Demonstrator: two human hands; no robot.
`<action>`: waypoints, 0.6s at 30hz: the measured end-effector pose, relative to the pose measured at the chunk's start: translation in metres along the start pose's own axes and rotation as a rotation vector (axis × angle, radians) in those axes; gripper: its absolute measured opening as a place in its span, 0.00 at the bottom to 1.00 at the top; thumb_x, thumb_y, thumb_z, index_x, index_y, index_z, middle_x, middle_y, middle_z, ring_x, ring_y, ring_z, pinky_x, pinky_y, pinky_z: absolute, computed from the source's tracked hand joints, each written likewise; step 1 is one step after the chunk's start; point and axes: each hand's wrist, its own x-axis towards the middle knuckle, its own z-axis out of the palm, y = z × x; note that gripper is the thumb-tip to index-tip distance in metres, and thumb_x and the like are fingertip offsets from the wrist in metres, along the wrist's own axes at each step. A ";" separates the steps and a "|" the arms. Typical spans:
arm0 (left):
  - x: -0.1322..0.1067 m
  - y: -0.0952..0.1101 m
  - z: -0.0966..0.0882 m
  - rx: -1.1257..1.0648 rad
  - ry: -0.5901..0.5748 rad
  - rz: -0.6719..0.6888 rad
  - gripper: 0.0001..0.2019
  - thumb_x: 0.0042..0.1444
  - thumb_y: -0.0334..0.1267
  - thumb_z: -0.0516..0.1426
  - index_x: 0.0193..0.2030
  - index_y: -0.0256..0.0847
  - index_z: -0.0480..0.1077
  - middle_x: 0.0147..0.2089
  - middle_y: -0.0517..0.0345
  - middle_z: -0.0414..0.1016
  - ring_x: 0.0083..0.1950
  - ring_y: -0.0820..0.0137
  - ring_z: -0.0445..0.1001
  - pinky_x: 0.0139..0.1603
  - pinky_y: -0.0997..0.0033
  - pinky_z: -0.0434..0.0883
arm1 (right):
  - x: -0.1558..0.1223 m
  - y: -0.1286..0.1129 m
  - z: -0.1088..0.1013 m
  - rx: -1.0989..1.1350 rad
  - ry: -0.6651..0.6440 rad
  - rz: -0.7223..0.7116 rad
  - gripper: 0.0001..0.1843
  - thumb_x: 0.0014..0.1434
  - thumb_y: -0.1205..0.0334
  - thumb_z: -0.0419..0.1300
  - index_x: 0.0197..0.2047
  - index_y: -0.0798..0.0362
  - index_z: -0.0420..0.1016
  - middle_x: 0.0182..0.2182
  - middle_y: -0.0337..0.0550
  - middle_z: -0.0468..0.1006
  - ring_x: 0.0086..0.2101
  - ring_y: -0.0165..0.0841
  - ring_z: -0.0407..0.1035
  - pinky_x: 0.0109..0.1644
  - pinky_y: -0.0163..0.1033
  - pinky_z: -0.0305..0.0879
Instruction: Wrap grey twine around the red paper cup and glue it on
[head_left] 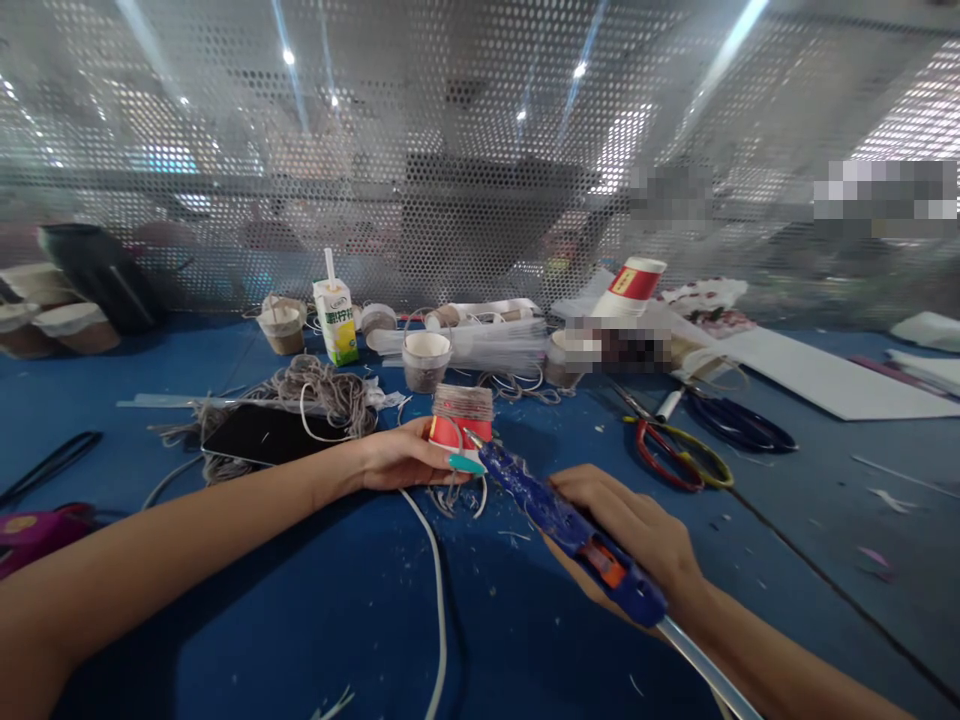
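Observation:
My left hand is closed around a red and white paper cup, its upper band wrapped in grey-brown cord. Loose cord dangles under the cup near my fingers. In my right hand is a blue hot glue gun, with a clear glue stick sticking out of its back end. The gun's metal nozzle points up and left, right at the cup's red side; whether it touches the cup I cannot tell.
Behind the cup stand cord-wrapped cups and a drink carton. A phone lies by tangled grey cord at left. Scissors lie at right. A white cable crosses the blue table. Perforated metal screens the back.

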 end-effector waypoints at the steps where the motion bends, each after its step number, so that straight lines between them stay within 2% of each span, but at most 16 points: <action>1: 0.000 0.000 0.000 0.010 0.003 -0.001 0.22 0.38 0.27 0.69 0.42 0.38 0.71 0.39 0.56 0.79 0.43 0.69 0.77 0.55 0.63 0.65 | 0.000 0.001 0.000 0.007 -0.008 0.000 0.04 0.64 0.67 0.50 0.37 0.48 0.61 0.30 0.38 0.74 0.27 0.27 0.70 0.25 0.31 0.59; 5: 0.000 0.001 0.003 0.061 0.007 -0.009 0.22 0.37 0.28 0.69 0.42 0.36 0.72 0.36 0.57 0.78 0.41 0.70 0.77 0.55 0.64 0.65 | 0.001 0.007 0.001 -0.010 0.001 -0.055 0.10 0.66 0.68 0.46 0.33 0.50 0.61 0.25 0.37 0.69 0.24 0.25 0.64 0.25 0.31 0.56; 9: -0.001 0.002 0.006 0.109 0.033 -0.006 0.22 0.36 0.29 0.70 0.42 0.35 0.73 0.37 0.56 0.78 0.41 0.70 0.77 0.54 0.63 0.65 | 0.003 0.011 0.003 -0.082 0.026 -0.147 0.10 0.64 0.70 0.47 0.31 0.50 0.58 0.23 0.35 0.64 0.21 0.24 0.59 0.22 0.30 0.51; 14: -0.001 0.001 0.009 0.153 0.026 0.004 0.26 0.34 0.29 0.71 0.44 0.34 0.73 0.37 0.56 0.79 0.40 0.71 0.76 0.51 0.66 0.67 | 0.003 0.010 0.006 -0.125 0.019 -0.146 0.10 0.63 0.70 0.47 0.30 0.49 0.55 0.23 0.33 0.60 0.20 0.24 0.54 0.21 0.30 0.49; 18: -0.001 0.000 0.010 0.172 0.018 0.012 0.24 0.34 0.29 0.71 0.42 0.33 0.73 0.35 0.56 0.78 0.39 0.72 0.76 0.50 0.67 0.67 | 0.003 0.010 0.006 -0.128 0.030 -0.164 0.10 0.62 0.70 0.48 0.30 0.49 0.55 0.23 0.33 0.57 0.20 0.24 0.52 0.20 0.29 0.48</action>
